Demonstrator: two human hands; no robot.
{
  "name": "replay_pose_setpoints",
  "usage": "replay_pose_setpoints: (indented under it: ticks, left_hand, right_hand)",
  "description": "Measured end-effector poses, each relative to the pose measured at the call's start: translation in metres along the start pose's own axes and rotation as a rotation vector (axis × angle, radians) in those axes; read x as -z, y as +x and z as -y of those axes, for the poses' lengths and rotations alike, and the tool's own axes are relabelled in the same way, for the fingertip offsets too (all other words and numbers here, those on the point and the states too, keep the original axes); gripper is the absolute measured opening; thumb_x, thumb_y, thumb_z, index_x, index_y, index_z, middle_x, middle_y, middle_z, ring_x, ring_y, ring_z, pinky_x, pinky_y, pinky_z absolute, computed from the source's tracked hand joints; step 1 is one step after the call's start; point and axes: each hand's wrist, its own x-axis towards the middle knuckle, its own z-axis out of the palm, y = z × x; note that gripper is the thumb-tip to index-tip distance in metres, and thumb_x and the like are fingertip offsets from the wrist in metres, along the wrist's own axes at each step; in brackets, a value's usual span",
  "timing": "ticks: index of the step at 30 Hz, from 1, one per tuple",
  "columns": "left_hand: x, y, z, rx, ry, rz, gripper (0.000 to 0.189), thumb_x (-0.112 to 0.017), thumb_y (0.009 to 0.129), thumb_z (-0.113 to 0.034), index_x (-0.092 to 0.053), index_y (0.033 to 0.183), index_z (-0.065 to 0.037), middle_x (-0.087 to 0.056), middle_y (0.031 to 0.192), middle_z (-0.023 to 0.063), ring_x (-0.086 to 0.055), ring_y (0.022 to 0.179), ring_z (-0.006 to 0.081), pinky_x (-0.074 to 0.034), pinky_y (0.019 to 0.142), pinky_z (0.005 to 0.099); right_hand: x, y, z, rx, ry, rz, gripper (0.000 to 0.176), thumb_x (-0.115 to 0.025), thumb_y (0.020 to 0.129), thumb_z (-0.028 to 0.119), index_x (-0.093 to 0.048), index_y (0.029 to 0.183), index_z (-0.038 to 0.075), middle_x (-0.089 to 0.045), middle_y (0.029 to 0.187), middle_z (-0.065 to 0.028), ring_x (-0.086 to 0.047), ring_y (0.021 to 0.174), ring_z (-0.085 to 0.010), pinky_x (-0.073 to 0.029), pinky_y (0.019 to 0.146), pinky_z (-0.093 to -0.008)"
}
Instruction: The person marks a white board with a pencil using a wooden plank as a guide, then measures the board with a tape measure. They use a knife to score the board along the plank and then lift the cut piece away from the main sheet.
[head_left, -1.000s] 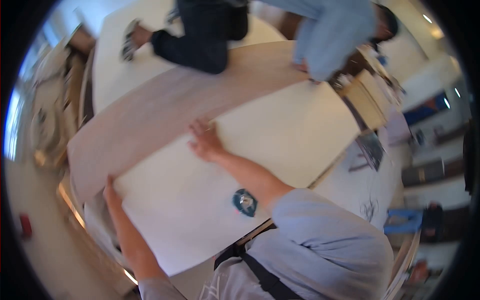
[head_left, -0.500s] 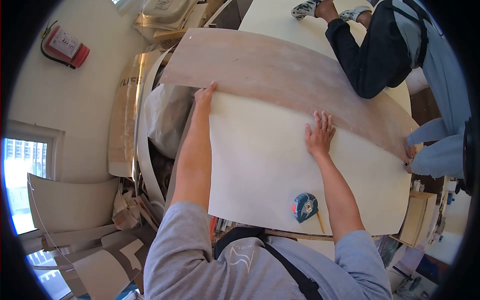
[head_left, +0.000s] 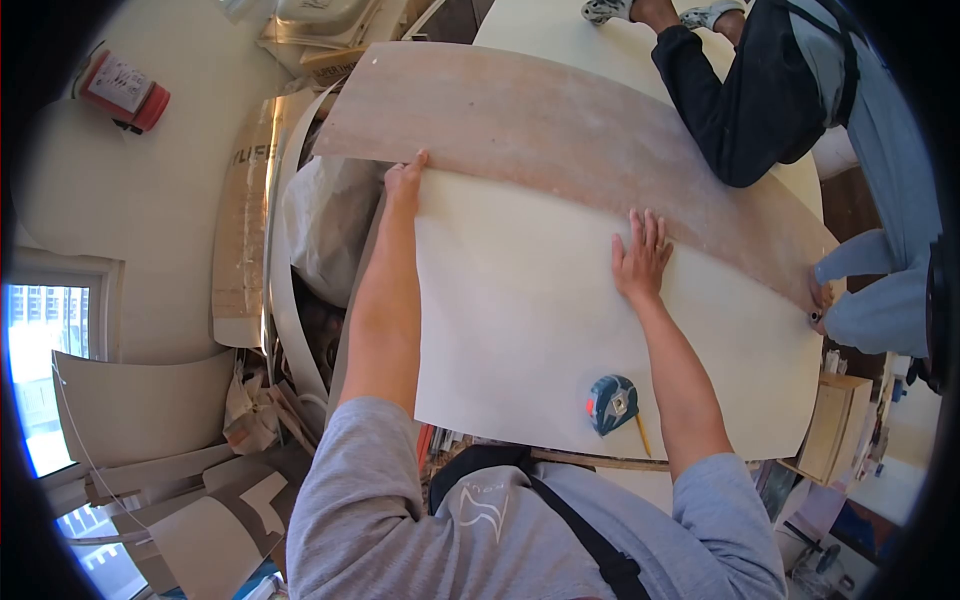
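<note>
A long brown board [head_left: 560, 130] lies across a large white sheet [head_left: 520, 310]. At the board's near edge, toward its left end, my left hand [head_left: 403, 183] is closed around the edge, its other fingers partly hidden. My right hand [head_left: 642, 255] rests flat on the white sheet, fingers stretched out and fingertips at the board's near edge. Closer to my body, a blue tape measure [head_left: 612, 404] and a yellow pencil [head_left: 643, 436] lie on the sheet.
Another person [head_left: 880, 280] leans in at the right, hands at the board's right end. A second person's dark-clothed leg [head_left: 715, 110] is over the far side. Plastic-wrapped material [head_left: 328, 225] and cardboard [head_left: 245, 215] crowd the left. A fire extinguisher [head_left: 125, 90] hangs on the wall.
The view has tilted slightly, so the board and sheet sit a little higher in the picture. Both my hands keep their places against the board.
</note>
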Motion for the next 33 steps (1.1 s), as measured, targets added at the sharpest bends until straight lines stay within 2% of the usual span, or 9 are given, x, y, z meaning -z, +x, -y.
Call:
replay_pose_setpoints:
  ticks: [4,10,13,16,17,19,22,25,33]
  left_hand:
    - [0.001,-0.003,-0.003,0.028,-0.004,0.010,0.065,-0.077,0.081,-0.045,-0.061,0.114,0.009,-0.064,0.116,0.0176,-0.059,0.104,0.0247,-0.047,0.088,0.0375]
    - [-0.001,-0.014,-0.014,0.031,-0.046,-0.033,0.047,-0.079,0.082,-0.033,-0.063,0.098,0.007,-0.065,0.096,0.0101,-0.057,0.086,0.0168,-0.046,0.075,0.0335]
    - [0.000,-0.012,-0.012,0.032,0.015,0.006,0.064,-0.076,0.081,-0.047,-0.062,0.114,0.007,-0.065,0.116,0.0163,-0.059,0.104,0.0241,-0.047,0.088,0.0375]
    - [0.000,-0.010,-0.012,0.051,-0.005,-0.029,0.051,-0.079,0.082,-0.036,-0.065,0.105,0.007,-0.068,0.102,0.0130,-0.060,0.092,0.0191,-0.047,0.081,0.0345]
    - [0.012,0.009,0.004,-0.128,0.226,0.031,0.054,-0.077,0.083,-0.040,-0.066,0.108,0.007,-0.068,0.106,0.0136,-0.060,0.094,0.0197,-0.047,0.083,0.0348]
    - [0.023,0.080,0.065,-0.150,0.158,0.099,0.064,-0.069,0.086,-0.051,-0.066,0.115,0.006,-0.068,0.115,0.0130,-0.060,0.098,0.0205,-0.047,0.088,0.0358]
    - [0.020,0.059,0.048,-0.086,0.011,0.266,0.055,-0.072,0.087,-0.040,-0.065,0.119,0.005,-0.067,0.117,0.0122,-0.062,0.101,0.0220,-0.051,0.088,0.0365]
    - [0.016,0.053,0.025,0.130,-0.014,0.200,0.058,-0.075,0.086,-0.039,-0.064,0.120,0.007,-0.066,0.117,0.0135,-0.062,0.101,0.0221,-0.051,0.087,0.0350]
    - [0.018,0.051,0.029,-0.059,0.173,0.119,0.077,-0.071,0.085,-0.050,-0.056,0.124,0.015,-0.061,0.123,0.0179,-0.060,0.103,0.0239,-0.049,0.089,0.0351]
  right_hand:
    - [0.000,0.000,0.000,0.002,0.000,-0.006,0.062,-0.049,0.096,0.045,-0.034,0.149,0.018,-0.026,0.157,-0.0111,-0.014,0.148,-0.0345,-0.014,0.115,-0.0619]
    - [0.000,0.000,0.000,-0.001,-0.005,0.000,0.062,-0.048,0.096,0.045,-0.034,0.149,0.018,-0.026,0.157,-0.0110,-0.014,0.148,-0.0343,-0.014,0.115,-0.0619]
    - [0.002,0.002,0.001,0.001,-0.007,-0.001,0.062,-0.048,0.096,0.045,-0.034,0.149,0.018,-0.026,0.157,-0.0107,-0.014,0.148,-0.0341,-0.015,0.115,-0.0617]
    - [0.001,0.000,0.004,-0.026,-0.004,0.036,0.061,-0.050,0.095,0.044,-0.035,0.149,0.018,-0.026,0.158,-0.0105,-0.014,0.148,-0.0335,-0.016,0.115,-0.0611]
    - [0.003,0.003,0.004,-0.044,-0.010,0.049,0.061,-0.051,0.095,0.044,-0.036,0.148,0.018,-0.025,0.158,-0.0104,-0.014,0.148,-0.0333,-0.016,0.115,-0.0609]
    - [-0.025,0.004,-0.003,-0.047,0.039,-0.055,0.060,-0.060,0.091,0.037,-0.042,0.143,0.014,-0.033,0.153,-0.0152,-0.020,0.145,-0.0376,-0.016,0.115,-0.0575]
    - [-0.016,-0.001,-0.001,-0.026,0.152,-0.113,0.060,-0.062,0.089,0.033,-0.043,0.142,0.013,-0.035,0.151,-0.0165,-0.021,0.145,-0.0387,-0.015,0.115,-0.0591]
    - [0.011,-0.001,0.004,-0.074,0.101,0.068,0.062,-0.052,0.094,0.041,-0.034,0.148,0.014,-0.025,0.156,-0.0131,-0.014,0.147,-0.0365,-0.013,0.115,-0.0619]
    - [0.031,-0.006,0.005,-0.065,0.128,0.181,0.065,-0.037,0.099,0.048,-0.023,0.153,0.015,-0.012,0.162,-0.0135,-0.002,0.150,-0.0358,-0.006,0.117,-0.0614]
